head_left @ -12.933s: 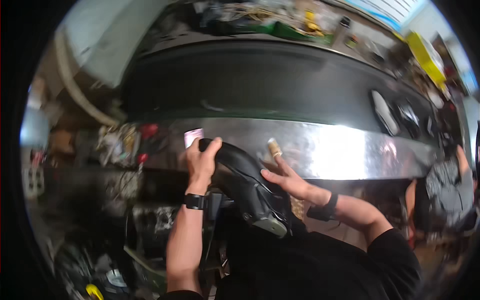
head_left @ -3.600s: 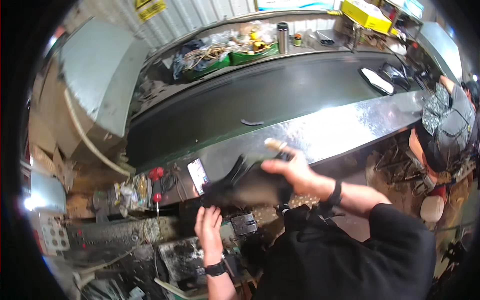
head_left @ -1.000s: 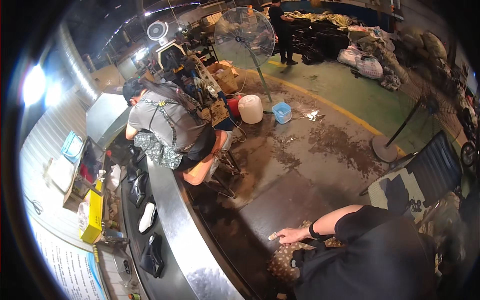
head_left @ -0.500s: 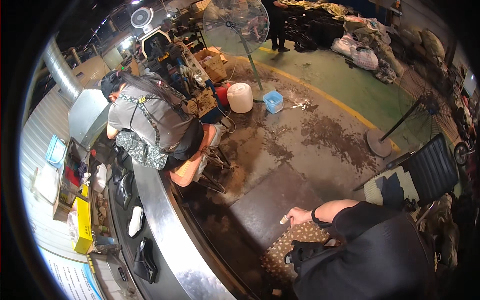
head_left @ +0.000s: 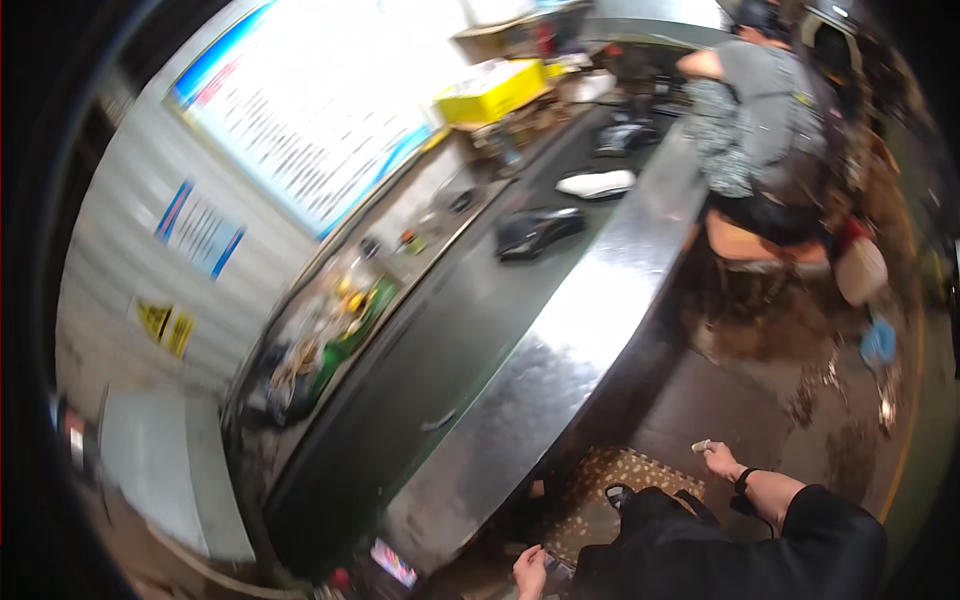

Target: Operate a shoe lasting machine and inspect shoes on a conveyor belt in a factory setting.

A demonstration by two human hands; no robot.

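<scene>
My right hand [head_left: 720, 460] pinched a small pale piece [head_left: 702, 446] out over the wet floor [head_left: 800, 400] — a loose grip could have dropped it — while my left hand [head_left: 530, 572] sat low, grip untellable.

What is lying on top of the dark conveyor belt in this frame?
On the conveyor belt lie a black shoe, a white shoe and another dark item beyond. The belt's far end is hidden behind a seated person.

A long steel-edged worktop [head_left: 560, 340] carries black shoes [head_left: 535, 228] and a white shoe [head_left: 597, 183]. Right hand [head_left: 722, 462] pinches a small pale object [head_left: 702, 446]; left hand [head_left: 530, 572] rests at the worktop's near end.
</scene>
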